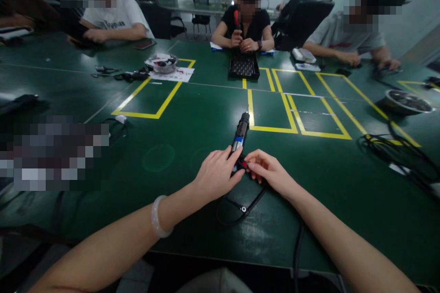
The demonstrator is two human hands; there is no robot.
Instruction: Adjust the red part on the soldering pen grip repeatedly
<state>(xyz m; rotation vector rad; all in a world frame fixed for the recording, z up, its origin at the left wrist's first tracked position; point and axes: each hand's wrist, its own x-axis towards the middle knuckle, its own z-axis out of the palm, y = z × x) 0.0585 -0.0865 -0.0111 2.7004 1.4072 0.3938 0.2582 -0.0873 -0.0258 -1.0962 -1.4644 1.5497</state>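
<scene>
An electric screwdriver lies on the green table with its thin bit pointing away from me. My left hand is closed over its rear half, the thumb and fingers on either side of the body. At the rear end, my right hand pinches near a small red part of the screwdriver; its other fingers are curled. Fingers partly hide the grip there. A black cable with a small ring-shaped metal piece loops on the table below my hands.
Yellow tape outlines mark the green table. A black tray stands before a person opposite. Coiled cables and a bowl of small parts lie right; a round clear container sits far left. Other people sit around.
</scene>
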